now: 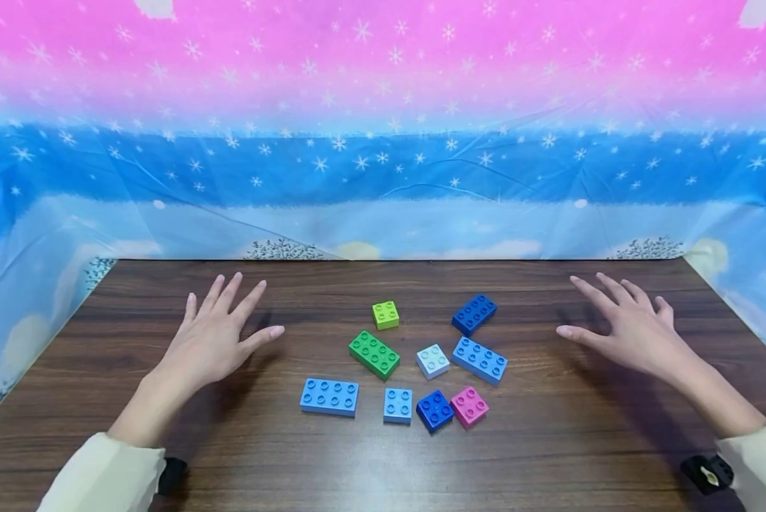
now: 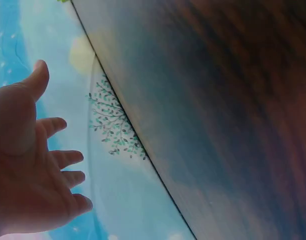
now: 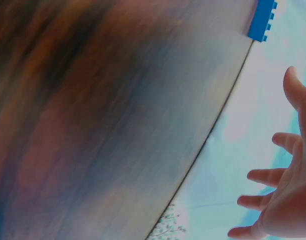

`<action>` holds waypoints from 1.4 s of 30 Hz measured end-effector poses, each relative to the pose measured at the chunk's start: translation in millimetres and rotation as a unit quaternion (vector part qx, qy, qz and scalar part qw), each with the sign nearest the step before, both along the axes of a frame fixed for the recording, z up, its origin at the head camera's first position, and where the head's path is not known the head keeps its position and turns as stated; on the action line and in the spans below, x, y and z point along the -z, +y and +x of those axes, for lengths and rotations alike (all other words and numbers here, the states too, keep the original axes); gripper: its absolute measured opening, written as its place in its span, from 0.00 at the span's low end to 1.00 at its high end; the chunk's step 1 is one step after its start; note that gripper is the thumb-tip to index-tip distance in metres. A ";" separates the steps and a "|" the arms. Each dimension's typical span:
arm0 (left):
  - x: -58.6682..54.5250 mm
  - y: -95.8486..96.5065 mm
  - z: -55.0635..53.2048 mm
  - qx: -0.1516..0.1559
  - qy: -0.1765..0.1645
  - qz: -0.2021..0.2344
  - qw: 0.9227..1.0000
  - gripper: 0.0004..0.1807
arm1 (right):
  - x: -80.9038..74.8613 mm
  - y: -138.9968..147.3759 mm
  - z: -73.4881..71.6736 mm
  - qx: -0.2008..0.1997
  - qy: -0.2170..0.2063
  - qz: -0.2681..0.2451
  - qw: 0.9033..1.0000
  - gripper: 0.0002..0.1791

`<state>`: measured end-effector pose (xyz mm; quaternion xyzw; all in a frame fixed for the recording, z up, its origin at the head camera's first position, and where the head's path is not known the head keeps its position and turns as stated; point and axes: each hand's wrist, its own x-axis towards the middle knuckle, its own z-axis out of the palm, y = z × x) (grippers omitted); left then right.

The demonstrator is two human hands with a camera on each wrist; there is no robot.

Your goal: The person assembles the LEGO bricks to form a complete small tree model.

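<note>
My left hand (image 1: 213, 334) hovers over the table's left side, fingers spread and palm down, holding nothing. On the right, my right hand (image 1: 635, 331) is spread the same way and also holds nothing. Between them lie toy building bricks: a lime brick (image 1: 385, 315), a green brick (image 1: 374, 354), a white brick (image 1: 432, 362) and a dark blue long brick (image 1: 475, 313). A light blue long brick (image 1: 480, 360) sits near the white one. Nearer me are another light blue long brick (image 1: 329, 397), a light blue square brick (image 1: 398, 405), a dark blue square brick (image 1: 434, 410) and a pink brick (image 1: 469, 406).
The bricks rest studs up on a dark wood-grain table (image 1: 261, 469). A pink and blue snowflake cloth (image 1: 383, 163) hangs behind the table's back edge and along both sides. Black wrist devices show at the left cuff (image 1: 173, 475) and right cuff (image 1: 708, 473).
</note>
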<state>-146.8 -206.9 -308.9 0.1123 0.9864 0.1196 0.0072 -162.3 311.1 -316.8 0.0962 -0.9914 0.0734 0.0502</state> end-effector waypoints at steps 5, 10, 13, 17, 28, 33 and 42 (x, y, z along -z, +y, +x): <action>-3.4 6.0 3.9 0.020 0.029 0.024 0.999 0.44 | -6.1 -13.0 6.3 -0.062 0.030 -0.041 0.997 0.45; -8.5 16.0 10.3 0.034 0.043 0.045 0.997 0.43 | -12.4 -28.4 13.4 -0.134 0.024 -0.098 0.986 0.39; -10.1 23.5 13.4 0.043 0.053 0.057 0.996 0.41 | -14.6 -38.1 17.8 -0.163 0.009 -0.119 0.979 0.36; -10.9 34.9 16.9 0.057 0.063 0.081 0.993 0.39 | -14.8 -50.0 22.8 -0.197 -0.015 -0.150 0.969 0.32; -10.4 68.3 31.4 0.099 0.049 0.164 0.980 0.32 | -7.4 -73.0 31.8 -0.287 -0.215 -0.275 0.892 0.32; -6.3 83.8 37.6 0.114 0.034 0.192 0.974 0.31 | -1.5 -81.4 33.8 -0.307 -0.264 -0.299 0.864 0.30; 0.0 113.3 47.7 0.155 -0.003 0.225 0.962 0.28 | 13.5 -86.8 32.8 -0.360 -0.283 -0.321 0.829 0.26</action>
